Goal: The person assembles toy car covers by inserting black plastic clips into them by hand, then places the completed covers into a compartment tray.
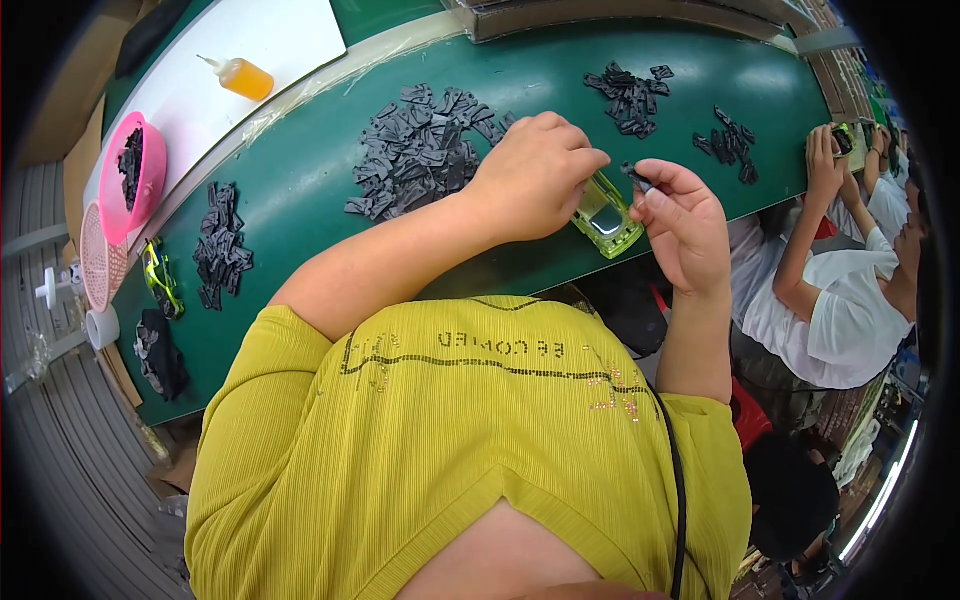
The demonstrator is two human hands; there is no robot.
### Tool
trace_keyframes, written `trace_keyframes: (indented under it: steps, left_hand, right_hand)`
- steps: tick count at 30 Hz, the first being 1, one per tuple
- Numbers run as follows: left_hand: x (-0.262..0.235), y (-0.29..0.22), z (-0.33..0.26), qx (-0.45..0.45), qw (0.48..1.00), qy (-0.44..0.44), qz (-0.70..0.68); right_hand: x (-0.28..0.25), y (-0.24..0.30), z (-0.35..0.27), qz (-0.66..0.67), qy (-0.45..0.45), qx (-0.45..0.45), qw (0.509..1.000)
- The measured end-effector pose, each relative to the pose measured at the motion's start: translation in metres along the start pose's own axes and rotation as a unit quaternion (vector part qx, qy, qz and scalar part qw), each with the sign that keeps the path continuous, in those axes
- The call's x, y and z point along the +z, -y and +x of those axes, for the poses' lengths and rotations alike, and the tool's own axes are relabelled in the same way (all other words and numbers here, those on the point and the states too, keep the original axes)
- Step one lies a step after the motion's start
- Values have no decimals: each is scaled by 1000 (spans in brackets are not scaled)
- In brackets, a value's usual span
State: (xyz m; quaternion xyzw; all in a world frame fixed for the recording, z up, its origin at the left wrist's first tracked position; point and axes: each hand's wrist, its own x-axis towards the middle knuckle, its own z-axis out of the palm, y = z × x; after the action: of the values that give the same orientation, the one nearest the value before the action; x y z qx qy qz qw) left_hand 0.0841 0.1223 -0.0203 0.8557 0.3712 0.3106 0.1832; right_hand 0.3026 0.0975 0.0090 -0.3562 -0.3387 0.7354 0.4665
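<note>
My left hand (538, 178) is closed on a yellow-green, translucent toy car body (607, 222) with a dark window, near the table's front edge. The hand covers the car's far end. To the right of the car, my right hand (688, 222) pinches a small black plastic part (637, 178) between thumb and fingers, just beside the shell. A large heap of similar black parts (420, 150) lies left of my left hand, partly behind it.
Smaller piles of black parts (222, 245) lie at the left, with others (628, 98) farther right on the green table (300, 200). A pink basket (150, 185), an amber squeeze bottle (245, 78) and another green car body (160, 278) stand left. A co-worker (830, 300) sits at the right.
</note>
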Motion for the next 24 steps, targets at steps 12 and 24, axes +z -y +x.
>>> trace_keyframes:
  steps: [12, 24]
  left_hand:
    - [-9, -2, -3, -184, 979, 26, -81]
    - [-14, 2, -1, -237, 957, 92, -143]
  right_hand:
    - [21, -16, -5, -346, -84, -192, 914]
    - [29, -32, 1, -585, -68, -314, 744]
